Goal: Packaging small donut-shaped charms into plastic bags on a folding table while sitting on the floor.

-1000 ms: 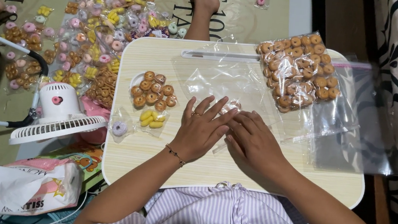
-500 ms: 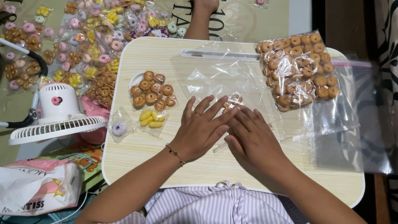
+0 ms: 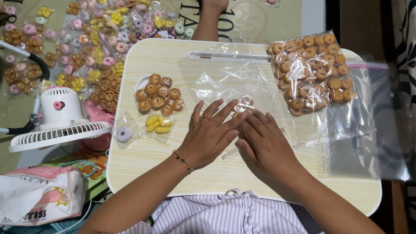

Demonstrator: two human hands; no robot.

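Both hands lie flat, palm down, near the middle of the small pale wooden table [image 3: 262, 184], side by side and almost touching. The left hand [image 3: 210, 135] has its fingers spread and stretched forward, a ring on one finger and a thin bracelet at the wrist. The right hand [image 3: 266, 144] rests just beside it, fingers loosely extended. Neither is closed around anything; the fingertips of both press on a small clear packet [image 3: 243, 105] holding a few brown ring-shaped sweets, which sits right at the tips, between the two hands.

Under and just beyond the fingers lies a crumpled sheet of clear plastic [image 3: 221, 83]. Farther out past the right hand is a big clear zip bag [image 3: 314, 73] full of the same brown rings, with an empty clear bag [image 3: 367, 136] spread out to its outer side, hanging over the table edge. To the left of the left hand sits a loose pile of brown rings [image 3: 158, 95], just below it a tiny packet of yellow sweets [image 3: 157, 123], and nearer the table's left edge a packet with one pale purple ring [image 3: 124, 135].

Off the table on the left stands a small white fan [image 3: 59, 121], and behind it the floor mat [image 3: 257, 16] is strewn with many small packets [image 3: 84, 36] of pink, yellow and brown sweets. A bare foot [image 3: 212, 2] rests on the mat beyond the table. A soft pack of tissues [image 3: 30, 199] lies near the left elbow.
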